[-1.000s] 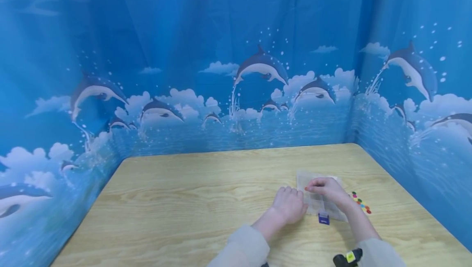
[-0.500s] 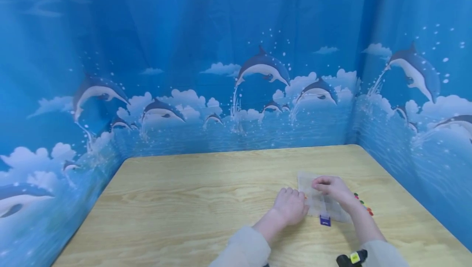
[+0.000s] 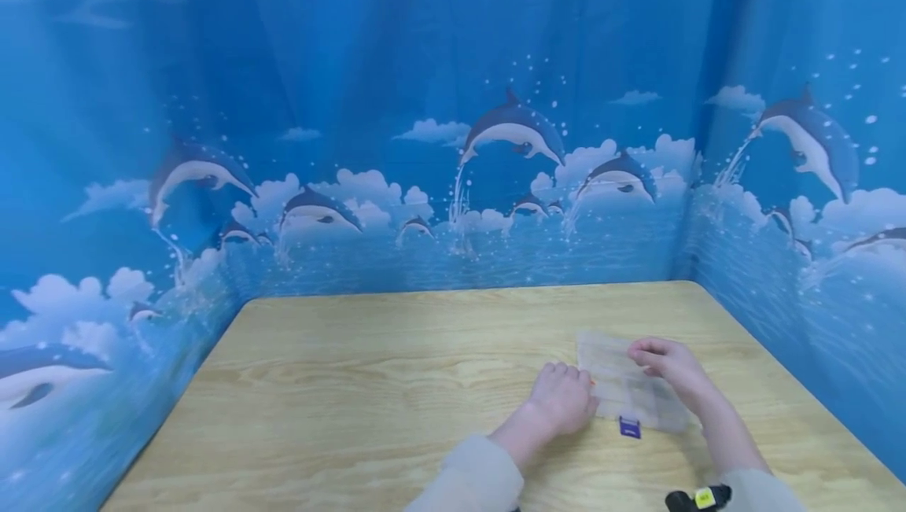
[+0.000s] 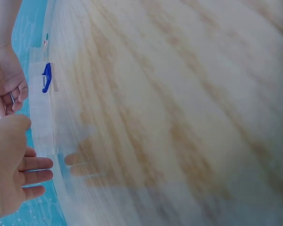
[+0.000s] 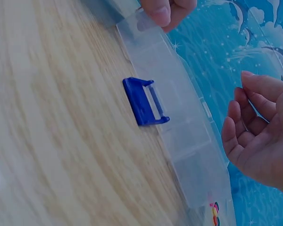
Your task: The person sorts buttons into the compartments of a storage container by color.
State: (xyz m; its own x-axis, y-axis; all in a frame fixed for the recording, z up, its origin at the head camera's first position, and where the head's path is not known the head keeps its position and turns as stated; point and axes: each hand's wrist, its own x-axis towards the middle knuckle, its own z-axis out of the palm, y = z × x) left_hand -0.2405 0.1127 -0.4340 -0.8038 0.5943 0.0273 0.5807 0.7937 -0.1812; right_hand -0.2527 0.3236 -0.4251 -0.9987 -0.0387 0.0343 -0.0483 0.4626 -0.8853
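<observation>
A clear plastic compartment box (image 3: 640, 402) with a blue latch (image 5: 140, 101) lies on the table. My left hand (image 3: 564, 398) grips its left end, the thumb (image 5: 159, 15) showing at the corner in the right wrist view. A small orange piece (image 3: 593, 382) shows right at the left fingertips. My right hand (image 3: 672, 366) hovers over the box's right part. Its fingers are loosely curled, with the thumb near the index finger and nothing visible between them (image 5: 262, 117). Several small coloured pieces (image 5: 215, 212) appear at the box's right end.
The wood-grain table (image 3: 354, 402) extends far to the left of the box. A blue dolphin-print curtain (image 3: 396, 142) hangs behind and beside it. A black device with a yellow label (image 3: 701, 498) sits at the right wrist.
My right hand has left an orange piece beside the left fingers and moved right, its fingertips now without it. My left hand stays at the box's end. The head view shifted slightly.
</observation>
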